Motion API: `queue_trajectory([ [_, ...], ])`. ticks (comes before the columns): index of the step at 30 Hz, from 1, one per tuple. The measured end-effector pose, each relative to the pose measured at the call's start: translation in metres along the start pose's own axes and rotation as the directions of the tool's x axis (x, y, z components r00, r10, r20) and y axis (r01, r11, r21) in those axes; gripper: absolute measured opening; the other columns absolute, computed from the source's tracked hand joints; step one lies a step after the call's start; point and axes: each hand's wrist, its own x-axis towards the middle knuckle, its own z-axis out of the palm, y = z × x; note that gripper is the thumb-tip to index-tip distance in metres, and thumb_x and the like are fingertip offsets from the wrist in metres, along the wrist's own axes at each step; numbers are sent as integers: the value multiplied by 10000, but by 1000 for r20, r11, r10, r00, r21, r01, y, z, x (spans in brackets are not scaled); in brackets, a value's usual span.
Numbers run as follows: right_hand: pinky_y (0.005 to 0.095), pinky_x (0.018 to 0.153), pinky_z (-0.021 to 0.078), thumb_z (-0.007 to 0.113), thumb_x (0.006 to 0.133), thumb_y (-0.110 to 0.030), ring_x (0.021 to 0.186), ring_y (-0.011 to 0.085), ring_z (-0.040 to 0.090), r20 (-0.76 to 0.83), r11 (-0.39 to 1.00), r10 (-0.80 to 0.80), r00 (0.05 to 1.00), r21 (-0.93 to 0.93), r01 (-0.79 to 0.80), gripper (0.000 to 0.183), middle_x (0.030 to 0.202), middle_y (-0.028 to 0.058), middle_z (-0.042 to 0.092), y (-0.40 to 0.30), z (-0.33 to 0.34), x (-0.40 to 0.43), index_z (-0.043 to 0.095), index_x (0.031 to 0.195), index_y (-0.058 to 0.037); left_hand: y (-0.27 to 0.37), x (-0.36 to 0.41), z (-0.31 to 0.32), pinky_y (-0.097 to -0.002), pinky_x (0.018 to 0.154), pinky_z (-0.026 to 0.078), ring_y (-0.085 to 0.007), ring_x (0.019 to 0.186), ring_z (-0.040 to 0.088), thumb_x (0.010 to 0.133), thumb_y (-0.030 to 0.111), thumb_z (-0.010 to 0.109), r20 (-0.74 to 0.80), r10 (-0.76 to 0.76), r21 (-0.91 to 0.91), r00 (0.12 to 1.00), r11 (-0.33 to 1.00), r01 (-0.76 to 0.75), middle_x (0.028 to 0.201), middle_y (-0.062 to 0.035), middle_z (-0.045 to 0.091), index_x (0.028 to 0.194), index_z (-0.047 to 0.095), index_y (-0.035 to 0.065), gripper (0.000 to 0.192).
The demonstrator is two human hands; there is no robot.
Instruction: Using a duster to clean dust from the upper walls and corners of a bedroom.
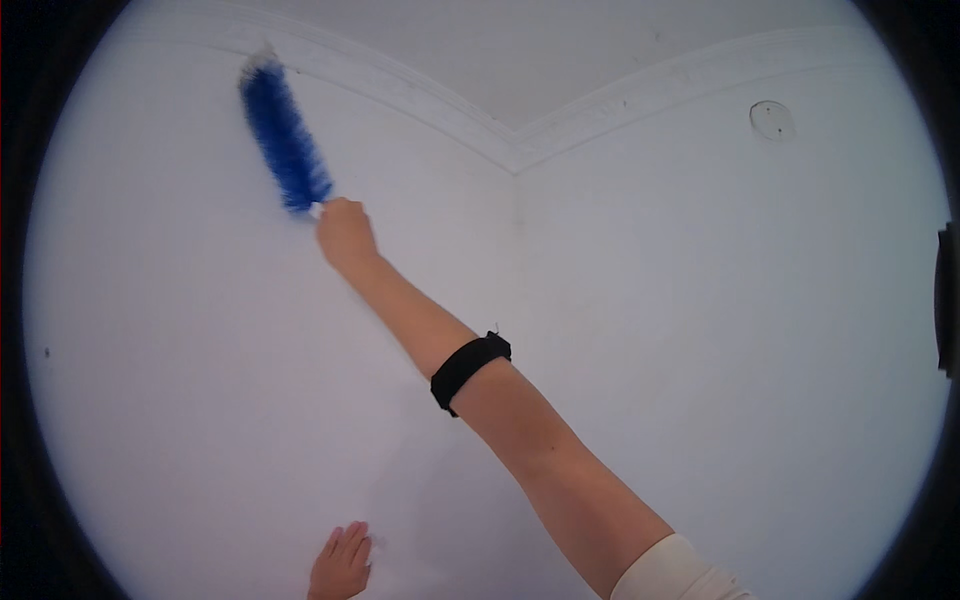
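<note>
My right hand (347, 234) grips the short white handle end of a blue duster (283, 139) with fluffy bristles. The arm is stretched up and to the left, with a black strap (469, 369) around the forearm. The duster's pale, blurred tip reaches the lower edge of the moulded cornice (405, 82) at the top of the left wall (187, 300). Low in the picture, my left hand (343, 562) is raised against or close to that wall, fingers extended and nothing visible in it.
Two white walls meet at a corner (515, 217) below the ceiling (525, 52). A round cover plate (772, 121) sits high on the right wall (712, 300). A dark object (946, 300) shows at the right rim. The left wall bears a small dark spot (47, 352).
</note>
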Motion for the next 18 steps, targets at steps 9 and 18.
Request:
queue_trajectory([
  [9,343,374,468,456,685,-88,448,263,556,-293,790,546,785,-131,-598,160,632,161,576,259,-128,-43,544,641,38,25,45,15,-419,957,256,-319,1135,337,717,96,491,-151,8,-216,988,976,-41,1161,-194,401,1077,422,-54,395],
  [18,397,759,443,454,726,-195,900,335,545,-322,643,615,720,-323,-694,316,963,190,561,200,-136,-48,518,982,-21,19,11,22,-402,998,209,-274,1198,264,738,134,486,-106,-9,-178,994,984,-10,1244,-176,336,1095,419,-60,412],
])
